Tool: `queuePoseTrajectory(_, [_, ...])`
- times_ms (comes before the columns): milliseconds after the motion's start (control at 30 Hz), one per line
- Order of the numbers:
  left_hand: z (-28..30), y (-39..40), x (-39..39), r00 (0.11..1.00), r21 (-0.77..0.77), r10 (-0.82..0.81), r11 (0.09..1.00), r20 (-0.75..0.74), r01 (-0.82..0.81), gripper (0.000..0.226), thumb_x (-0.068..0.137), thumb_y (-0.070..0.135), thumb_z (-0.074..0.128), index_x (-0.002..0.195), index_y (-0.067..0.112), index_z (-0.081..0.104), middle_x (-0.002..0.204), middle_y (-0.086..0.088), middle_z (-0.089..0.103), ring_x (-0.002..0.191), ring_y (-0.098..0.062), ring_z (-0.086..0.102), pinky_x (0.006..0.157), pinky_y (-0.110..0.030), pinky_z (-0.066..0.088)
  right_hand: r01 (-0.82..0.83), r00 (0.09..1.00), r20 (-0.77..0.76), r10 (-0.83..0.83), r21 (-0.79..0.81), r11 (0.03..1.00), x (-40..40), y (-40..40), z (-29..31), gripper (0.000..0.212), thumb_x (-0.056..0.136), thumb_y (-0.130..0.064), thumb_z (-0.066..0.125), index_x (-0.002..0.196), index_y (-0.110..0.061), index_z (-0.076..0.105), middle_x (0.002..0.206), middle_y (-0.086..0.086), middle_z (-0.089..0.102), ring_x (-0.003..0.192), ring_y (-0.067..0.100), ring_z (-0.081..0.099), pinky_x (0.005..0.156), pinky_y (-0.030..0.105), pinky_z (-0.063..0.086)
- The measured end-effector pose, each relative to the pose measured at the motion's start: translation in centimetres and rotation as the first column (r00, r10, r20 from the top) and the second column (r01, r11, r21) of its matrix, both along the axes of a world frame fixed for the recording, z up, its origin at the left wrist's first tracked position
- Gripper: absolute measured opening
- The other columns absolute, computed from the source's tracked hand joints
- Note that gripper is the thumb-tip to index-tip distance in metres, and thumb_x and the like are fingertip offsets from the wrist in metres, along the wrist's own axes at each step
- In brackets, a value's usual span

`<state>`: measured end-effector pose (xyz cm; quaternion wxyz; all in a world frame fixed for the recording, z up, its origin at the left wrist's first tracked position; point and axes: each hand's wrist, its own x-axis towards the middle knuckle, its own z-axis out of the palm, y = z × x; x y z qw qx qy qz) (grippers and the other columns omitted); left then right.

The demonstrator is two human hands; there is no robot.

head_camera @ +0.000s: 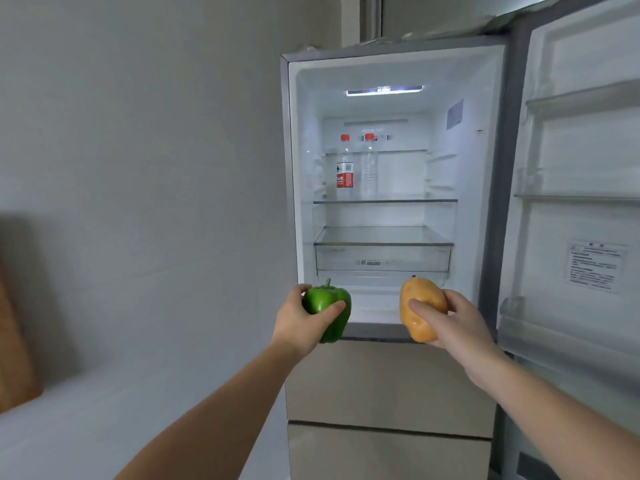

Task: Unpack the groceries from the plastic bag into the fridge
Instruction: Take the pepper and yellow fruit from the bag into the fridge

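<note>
Print on bottle label (345, 179), door sticker (594, 266): illegible.

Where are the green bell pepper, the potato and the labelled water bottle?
green bell pepper (323, 301): head view, upper glossy side, above the left thumb.
potato (417, 327): head view, lower front skin, below the right thumb.
labelled water bottle (344, 176): head view, red-and-white label, top fridge shelf.

A glossy green bell pepper (327, 311), stem up, sits wrapped in the left fingers (334, 308), while a tan oblong potato (420, 308) stands upright within the right fingers (420, 306).
</note>
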<state>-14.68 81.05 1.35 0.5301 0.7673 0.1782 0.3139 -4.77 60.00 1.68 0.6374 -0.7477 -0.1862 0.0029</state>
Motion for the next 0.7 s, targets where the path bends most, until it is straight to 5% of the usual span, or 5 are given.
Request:
queuePoseTrajectory(200, [1.4, 2.1, 8.6, 0.998, 0.08, 0.02, 0.997, -0.051, -0.016, 0.074, 0.077, 0.021, 0.078, 0.138, 0.025, 0.037, 0.113, 0.007, 0.05, 0.1, -0.018, 0.056, 0.075, -0.024, 0.049, -0.053, 0.999, -0.012, 0.052, -0.026, 0.998, 9.3, 2.7, 0.2, 0.042, 0.075, -0.038, 0.076, 0.111, -0.027, 0.058, 0.11, -0.01, 0.061, 0.096, 0.013, 0.062, 0.09, 0.042, 0.052])
queuePoseTrajectory(333, [1.4, 4.4, 13.2, 0.997, 0.066, 0.042, 0.997, -0.061, -0.038, 0.066, 0.078, 0.028, 0.076, 0.135, 0.022, 0.042, 0.116, 0.005, 0.055, 0.098, -0.015, 0.056, 0.062, -0.013, 0.045, -0.096, 0.995, 0.019, 0.097, -0.062, 0.993, 13.9, 5.2, 0.6, 0.046, 0.075, -0.026, 0.078, 0.115, -0.024, 0.055, 0.111, -0.009, 0.059, 0.093, 0.006, 0.058, 0.078, 0.031, 0.047])
queuePoseTrajectory(467, [1.7, 7.3, 18.0, 0.999, 0.046, 0.028, 0.999, -0.022, -0.027, 0.054, 0.079, 0.037, 0.076, 0.122, 0.025, 0.046, 0.114, 0.004, 0.058, 0.095, -0.012, 0.058, 0.069, -0.02, 0.045, -0.081, 0.991, 0.095, 0.09, -0.095, 0.992, 18.3, 8.6, 1.3, 0.052, 0.074, -0.029, 0.079, 0.115, -0.029, 0.048, 0.109, -0.011, 0.056, 0.094, 0.007, 0.057, 0.07, 0.026, 0.044])
queuePoseTrajectory(567, [2.6, 10.0, 22.0, 0.998, 0.031, -0.039, 0.999, 0.057, 0.037, 0.062, 0.081, 0.032, 0.075, 0.13, 0.028, 0.038, 0.116, 0.004, 0.052, 0.094, -0.01, 0.056, 0.066, -0.014, 0.044, -0.031, 0.981, 0.186, 0.057, -0.137, 0.99, 21.7, 11.8, 2.1, 0.049, 0.077, -0.033, 0.076, 0.116, -0.036, 0.046, 0.107, -0.01, 0.056, 0.091, 0.008, 0.058, 0.064, 0.025, 0.044])
queuePoseTrajectory(700, [4.0, 14.1, 27.7, 0.993, 0.137, -0.046, 0.99, 0.107, 0.032, 0.077, 0.079, 0.036, 0.076, 0.142, 0.028, 0.032, 0.125, 0.002, 0.048, 0.109, -0.018, 0.053, 0.092, -0.032, 0.049, 0.058, 0.977, 0.21, -0.045, -0.057, 0.997, 26.2, 16.7, 4.1, 0.053, 0.073, -0.026, 0.075, 0.115, -0.034, 0.045, 0.109, -0.004, 0.056, 0.085, 0.008, 0.056, 0.062, 0.025, 0.042])
